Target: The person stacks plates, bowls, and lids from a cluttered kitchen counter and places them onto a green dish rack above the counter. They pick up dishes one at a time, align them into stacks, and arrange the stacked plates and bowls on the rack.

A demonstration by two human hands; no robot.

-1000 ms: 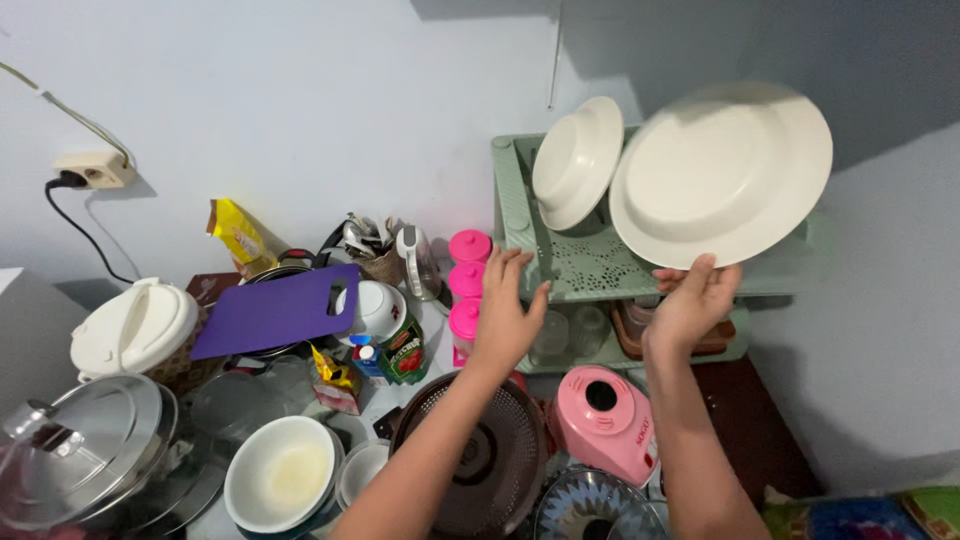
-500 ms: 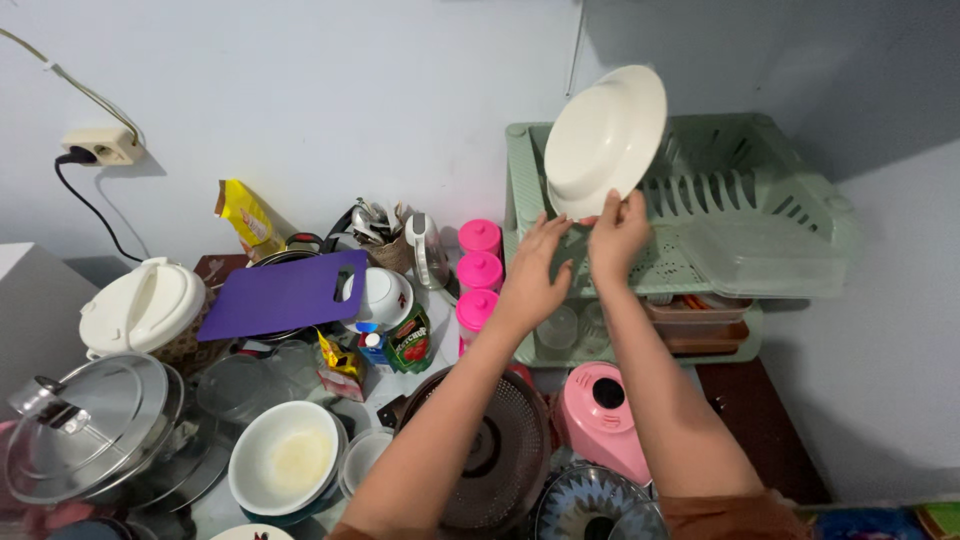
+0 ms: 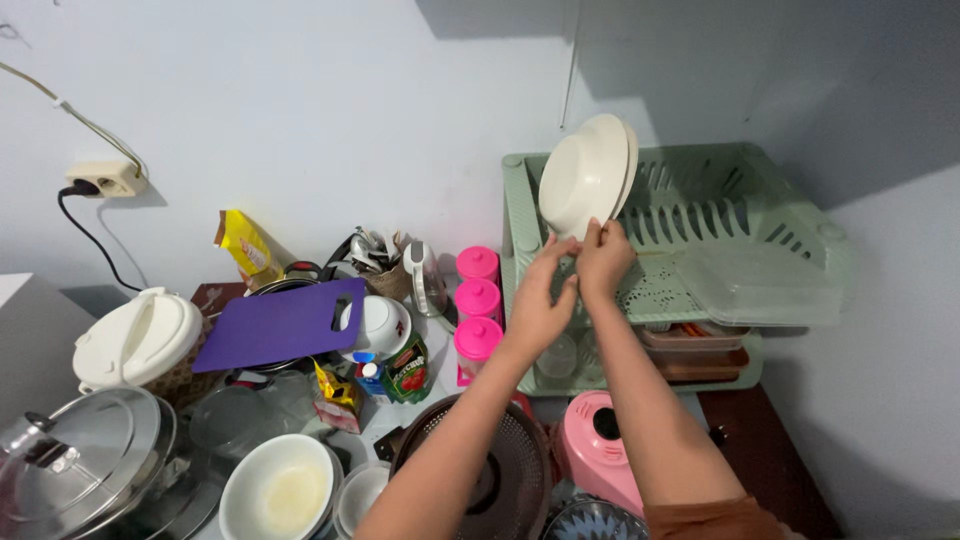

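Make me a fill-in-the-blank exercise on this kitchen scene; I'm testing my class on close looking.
1. Both hands, left hand and right hand, hold cream plates standing on edge in the pale ____ dish rack.
2. The cutting board is ____.
3. The three jars beside the rack have ____ lids.

Missing words: green; purple; pink

Purple cutting board (image 3: 280, 323) at nine o'clock; pink lidded jars (image 3: 478, 300) centre; white bowl (image 3: 278, 493) at seven o'clock.
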